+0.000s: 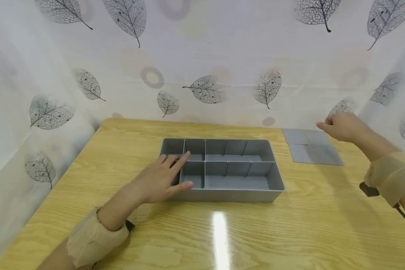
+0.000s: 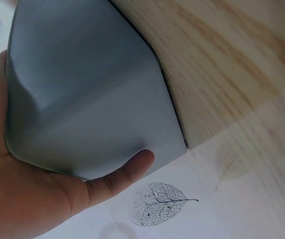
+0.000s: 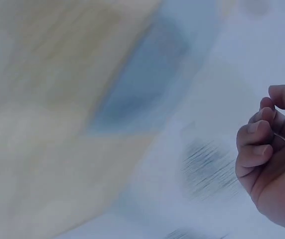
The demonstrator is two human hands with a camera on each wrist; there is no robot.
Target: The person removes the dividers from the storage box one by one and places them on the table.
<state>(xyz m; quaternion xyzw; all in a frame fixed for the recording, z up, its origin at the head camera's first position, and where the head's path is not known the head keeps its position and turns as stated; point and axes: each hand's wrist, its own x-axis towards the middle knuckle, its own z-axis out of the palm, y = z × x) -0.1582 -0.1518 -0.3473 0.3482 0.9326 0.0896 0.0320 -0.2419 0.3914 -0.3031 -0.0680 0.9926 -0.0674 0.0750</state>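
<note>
A grey divided storage box (image 1: 243,195) sits in the middle of the wooden table. My left hand (image 1: 158,180) rests over its left end, fingers spread across the rim and thin dividers, thumb stretched along the front side. In the left wrist view, the thumb of the left hand (image 2: 48,194) lies straight against the smooth grey box wall (image 2: 82,119). Flat grey panels (image 1: 303,153), several of them, lie side by side at the table's right back. Above and right of these hovers my right hand (image 1: 345,125). Its fingers are loosely curled with nothing visible between them (image 3: 272,149).
Two rows of compartments run along the box, with small cells at left and long sections at right. A leaf-patterned cloth (image 1: 206,56) hangs behind the table (image 1: 155,232) and at both sides. Both wrists wear beige wraps (image 1: 94,238); a cable trails from the right one.
</note>
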